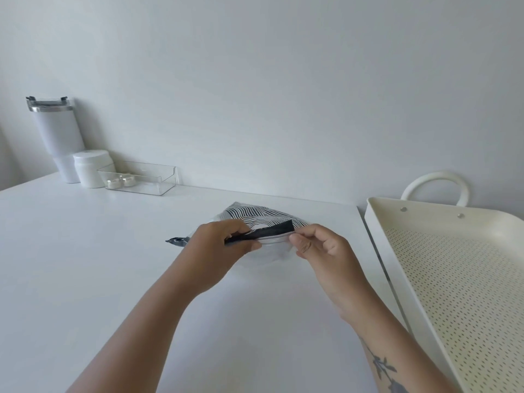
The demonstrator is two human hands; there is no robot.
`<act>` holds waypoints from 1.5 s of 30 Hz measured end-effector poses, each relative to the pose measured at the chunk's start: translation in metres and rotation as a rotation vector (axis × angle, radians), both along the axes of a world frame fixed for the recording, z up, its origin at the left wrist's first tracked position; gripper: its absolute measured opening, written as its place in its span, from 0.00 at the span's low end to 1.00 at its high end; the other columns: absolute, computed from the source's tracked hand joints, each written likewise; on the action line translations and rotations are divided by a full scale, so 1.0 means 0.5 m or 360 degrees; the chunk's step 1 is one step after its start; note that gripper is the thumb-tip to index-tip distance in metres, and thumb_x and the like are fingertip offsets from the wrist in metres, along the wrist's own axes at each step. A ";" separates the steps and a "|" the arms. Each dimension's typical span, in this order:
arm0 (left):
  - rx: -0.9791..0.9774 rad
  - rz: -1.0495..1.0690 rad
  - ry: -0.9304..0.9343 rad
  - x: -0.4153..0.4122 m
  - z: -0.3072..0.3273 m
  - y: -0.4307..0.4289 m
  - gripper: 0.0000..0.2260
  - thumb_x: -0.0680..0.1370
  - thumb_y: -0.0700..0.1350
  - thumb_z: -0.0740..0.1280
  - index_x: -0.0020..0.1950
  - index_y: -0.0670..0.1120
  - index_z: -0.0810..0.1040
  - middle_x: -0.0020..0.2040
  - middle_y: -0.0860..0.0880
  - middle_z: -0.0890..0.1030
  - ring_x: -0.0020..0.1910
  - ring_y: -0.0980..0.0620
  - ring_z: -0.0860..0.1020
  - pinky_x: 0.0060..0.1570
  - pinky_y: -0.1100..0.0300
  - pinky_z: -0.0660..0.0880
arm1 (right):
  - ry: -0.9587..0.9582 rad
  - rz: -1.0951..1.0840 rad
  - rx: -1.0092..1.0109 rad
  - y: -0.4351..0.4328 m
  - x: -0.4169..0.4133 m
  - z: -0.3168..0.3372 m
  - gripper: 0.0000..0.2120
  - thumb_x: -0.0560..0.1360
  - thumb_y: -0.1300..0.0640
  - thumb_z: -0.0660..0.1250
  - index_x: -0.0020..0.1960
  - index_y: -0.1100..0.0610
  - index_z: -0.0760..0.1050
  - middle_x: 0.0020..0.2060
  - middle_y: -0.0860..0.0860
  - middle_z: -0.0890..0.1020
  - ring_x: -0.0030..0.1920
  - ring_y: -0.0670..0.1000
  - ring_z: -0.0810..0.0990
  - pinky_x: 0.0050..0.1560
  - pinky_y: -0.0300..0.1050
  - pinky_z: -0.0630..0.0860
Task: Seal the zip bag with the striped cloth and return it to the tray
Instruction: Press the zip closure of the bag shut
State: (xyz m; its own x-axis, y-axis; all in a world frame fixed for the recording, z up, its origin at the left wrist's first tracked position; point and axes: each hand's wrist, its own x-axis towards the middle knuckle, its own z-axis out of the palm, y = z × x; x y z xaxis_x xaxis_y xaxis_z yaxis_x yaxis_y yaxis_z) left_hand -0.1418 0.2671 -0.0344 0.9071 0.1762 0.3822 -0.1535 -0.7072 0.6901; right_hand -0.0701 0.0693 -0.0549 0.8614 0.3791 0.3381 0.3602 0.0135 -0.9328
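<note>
While both hands pinch it, zip bag (266,252) shows striped cloth (255,215).

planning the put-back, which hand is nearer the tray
Right. The right hand pinches the bag's right end, just left of the tray. The left hand grips the bag's left part, farther away.

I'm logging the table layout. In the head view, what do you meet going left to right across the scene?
White tumbler → white jar → clear organizer box → left hand → right hand, both pinching the zip bag → cream perforated tray.
</note>
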 end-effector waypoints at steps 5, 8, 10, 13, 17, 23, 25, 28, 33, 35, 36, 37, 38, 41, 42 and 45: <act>-0.0148 -0.0131 0.0155 -0.001 -0.002 0.004 0.07 0.72 0.57 0.73 0.42 0.55 0.81 0.31 0.51 0.80 0.29 0.55 0.72 0.31 0.64 0.66 | -0.0089 -0.0020 -0.0052 0.005 -0.003 -0.003 0.03 0.76 0.53 0.68 0.44 0.49 0.80 0.36 0.45 0.83 0.43 0.47 0.80 0.59 0.59 0.75; -0.0092 -0.0035 0.0093 0.001 -0.003 -0.010 0.03 0.72 0.56 0.72 0.41 0.60 0.80 0.35 0.53 0.81 0.26 0.60 0.71 0.27 0.70 0.66 | -0.0094 -0.0016 -0.0088 0.005 0.000 -0.005 0.03 0.75 0.52 0.69 0.44 0.49 0.80 0.36 0.45 0.83 0.44 0.48 0.80 0.59 0.59 0.75; -0.0078 -0.0025 0.0050 0.003 -0.004 -0.019 0.03 0.73 0.54 0.72 0.40 0.60 0.80 0.34 0.56 0.80 0.25 0.61 0.70 0.23 0.73 0.64 | -0.0077 -0.0007 -0.0074 0.004 0.001 -0.005 0.02 0.75 0.51 0.69 0.45 0.48 0.81 0.37 0.45 0.84 0.44 0.46 0.81 0.59 0.57 0.76; -0.0090 -0.0046 0.0042 0.002 -0.004 -0.020 0.04 0.74 0.52 0.72 0.40 0.58 0.80 0.31 0.58 0.78 0.25 0.61 0.70 0.24 0.73 0.64 | -0.0020 -0.0009 -0.0004 0.005 0.002 -0.004 0.02 0.73 0.53 0.71 0.46 0.48 0.81 0.38 0.47 0.85 0.43 0.45 0.82 0.57 0.54 0.77; -0.0073 -0.0089 0.0060 -0.001 -0.002 -0.020 0.02 0.74 0.50 0.72 0.43 0.57 0.80 0.33 0.67 0.79 0.27 0.65 0.72 0.26 0.74 0.66 | -0.0010 -0.0031 -0.0066 0.007 0.002 -0.004 0.01 0.73 0.52 0.71 0.44 0.48 0.81 0.41 0.47 0.84 0.46 0.47 0.80 0.59 0.56 0.76; -0.0049 -0.0092 -0.0024 0.000 -0.001 -0.039 0.02 0.74 0.49 0.73 0.42 0.54 0.81 0.35 0.68 0.78 0.27 0.68 0.73 0.25 0.75 0.65 | -0.0014 0.0019 -0.0196 0.013 -0.002 -0.009 0.02 0.75 0.54 0.68 0.44 0.50 0.79 0.36 0.38 0.80 0.41 0.40 0.77 0.49 0.39 0.71; -0.0042 -0.0088 -0.0006 0.001 -0.003 -0.038 0.02 0.74 0.49 0.72 0.42 0.54 0.81 0.35 0.67 0.78 0.27 0.67 0.73 0.25 0.75 0.65 | -0.0006 0.0012 -0.0179 0.015 -0.003 -0.009 0.02 0.75 0.54 0.68 0.44 0.50 0.80 0.35 0.38 0.80 0.40 0.39 0.77 0.50 0.39 0.71; -0.0014 -0.0090 0.0016 0.004 -0.008 -0.036 0.04 0.76 0.48 0.70 0.41 0.54 0.79 0.36 0.65 0.79 0.28 0.64 0.73 0.28 0.74 0.67 | 0.0009 0.0027 -0.0128 0.015 -0.006 -0.006 0.02 0.75 0.54 0.70 0.45 0.51 0.80 0.36 0.40 0.81 0.40 0.41 0.77 0.52 0.43 0.73; 0.0033 -0.0095 0.0018 0.010 -0.015 -0.037 0.04 0.77 0.50 0.68 0.42 0.55 0.77 0.40 0.60 0.79 0.30 0.59 0.73 0.32 0.69 0.70 | -0.0002 0.0060 -0.0134 0.009 -0.006 -0.004 0.01 0.74 0.54 0.70 0.45 0.51 0.80 0.37 0.41 0.82 0.41 0.41 0.78 0.49 0.40 0.73; 0.0002 -0.0123 0.0017 0.008 -0.015 -0.038 0.02 0.77 0.50 0.68 0.44 0.56 0.77 0.42 0.62 0.80 0.34 0.58 0.75 0.34 0.68 0.71 | -0.0006 0.0053 -0.0144 0.009 -0.006 -0.003 0.01 0.74 0.54 0.70 0.44 0.50 0.81 0.37 0.41 0.82 0.41 0.40 0.78 0.49 0.40 0.72; -0.0009 -0.0133 0.0016 0.008 -0.015 -0.039 0.02 0.76 0.51 0.69 0.44 0.56 0.78 0.42 0.62 0.80 0.36 0.57 0.76 0.35 0.68 0.72 | -0.0011 0.0047 -0.0152 0.010 -0.006 -0.004 0.01 0.74 0.54 0.70 0.44 0.50 0.81 0.37 0.42 0.83 0.41 0.41 0.78 0.50 0.41 0.72; -0.0013 -0.0136 0.0011 0.007 -0.014 -0.040 0.02 0.76 0.51 0.69 0.44 0.56 0.78 0.41 0.62 0.80 0.36 0.57 0.76 0.35 0.68 0.71 | -0.0016 0.0040 -0.0161 0.010 -0.006 -0.004 0.01 0.74 0.54 0.70 0.44 0.50 0.81 0.38 0.42 0.83 0.41 0.41 0.78 0.50 0.41 0.72; -0.0012 -0.0132 0.0006 0.007 -0.014 -0.040 0.03 0.76 0.52 0.70 0.43 0.55 0.79 0.40 0.59 0.81 0.35 0.56 0.76 0.34 0.69 0.71 | -0.0019 0.0036 -0.0165 0.011 -0.006 -0.004 0.01 0.74 0.53 0.70 0.44 0.49 0.81 0.38 0.41 0.83 0.42 0.40 0.78 0.50 0.41 0.72; -0.0056 -0.0115 -0.0002 0.008 -0.010 -0.034 0.05 0.76 0.52 0.69 0.41 0.55 0.79 0.36 0.49 0.80 0.29 0.53 0.71 0.28 0.67 0.67 | 0.0033 0.0128 -0.0196 0.008 -0.006 -0.007 0.04 0.73 0.50 0.72 0.47 0.46 0.81 0.45 0.39 0.84 0.49 0.38 0.79 0.51 0.39 0.71; -0.0094 -0.0112 -0.0005 0.008 -0.009 -0.031 0.05 0.76 0.52 0.69 0.41 0.55 0.78 0.35 0.48 0.80 0.28 0.55 0.70 0.27 0.67 0.66 | 0.0067 0.0166 -0.0251 0.007 -0.006 -0.009 0.06 0.72 0.49 0.72 0.49 0.44 0.81 0.49 0.39 0.83 0.53 0.38 0.79 0.52 0.40 0.72; -0.0179 -0.0112 0.0021 0.007 -0.008 -0.022 0.05 0.76 0.52 0.69 0.40 0.55 0.78 0.32 0.46 0.78 0.26 0.57 0.68 0.25 0.68 0.65 | 0.0029 0.0109 -0.0453 0.012 -0.007 -0.020 0.09 0.70 0.48 0.74 0.50 0.41 0.79 0.55 0.38 0.80 0.58 0.43 0.77 0.58 0.42 0.72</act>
